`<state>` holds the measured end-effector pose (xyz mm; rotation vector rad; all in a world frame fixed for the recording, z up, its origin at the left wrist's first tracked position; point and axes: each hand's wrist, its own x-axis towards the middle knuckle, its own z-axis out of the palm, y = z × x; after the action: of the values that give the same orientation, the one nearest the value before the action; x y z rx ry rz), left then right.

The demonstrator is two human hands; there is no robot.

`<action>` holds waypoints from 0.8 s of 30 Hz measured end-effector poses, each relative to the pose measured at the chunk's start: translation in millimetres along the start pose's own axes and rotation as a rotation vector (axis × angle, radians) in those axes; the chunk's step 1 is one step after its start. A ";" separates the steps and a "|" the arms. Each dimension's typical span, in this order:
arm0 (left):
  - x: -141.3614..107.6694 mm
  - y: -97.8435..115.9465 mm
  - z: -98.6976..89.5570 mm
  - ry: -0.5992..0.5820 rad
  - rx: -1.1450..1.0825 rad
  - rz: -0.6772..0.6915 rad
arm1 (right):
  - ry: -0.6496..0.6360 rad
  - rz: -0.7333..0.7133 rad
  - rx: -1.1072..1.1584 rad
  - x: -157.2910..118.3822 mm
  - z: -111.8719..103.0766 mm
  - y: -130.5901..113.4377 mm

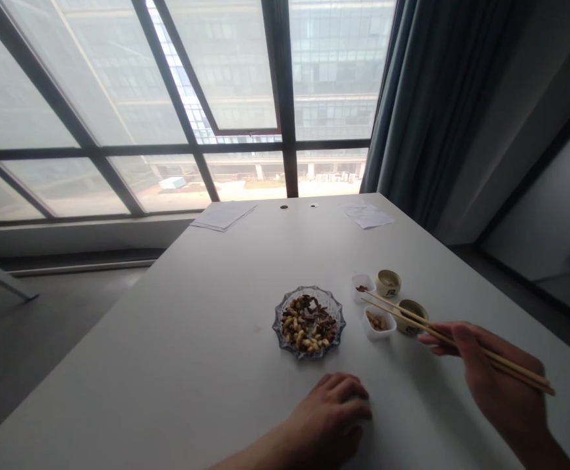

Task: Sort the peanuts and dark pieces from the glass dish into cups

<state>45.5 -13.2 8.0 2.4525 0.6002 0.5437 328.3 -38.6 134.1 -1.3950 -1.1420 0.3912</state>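
Observation:
My left hand (331, 418) rests on the white table with its fingers curled together and nothing visible in them, just in front of a scalloped glass bowl (279, 329) of peanuts and dark red-brown pieces. My right hand (490, 372) grips a pair of wooden chopsticks (441, 336). Their tips are apart, above the two small white plastic containers. The farther container (369, 297) holds a few dark pieces, and the nearer container (380, 334) holds light brown pieces. The chopsticks cross in front of one small ceramic cup (414, 308); another ceramic cup (388, 282) stands behind it.
Papers (223, 215) lie at the table's far left, and more sheets (367, 214) at its far right. Two small round items or holes are near the far edge of the table (226, 287). Beyond are large windows and a dark blue curtain (407, 117).

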 end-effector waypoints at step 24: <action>-3.6 -13.4 17.5 -0.008 0.141 0.068 | -0.627 -0.134 0.110 20.8 132.4 24.2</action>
<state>47.2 -12.3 -14.3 2.6144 0.5713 0.5341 241.4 57.5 92.3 -1.1156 -1.6811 0.8174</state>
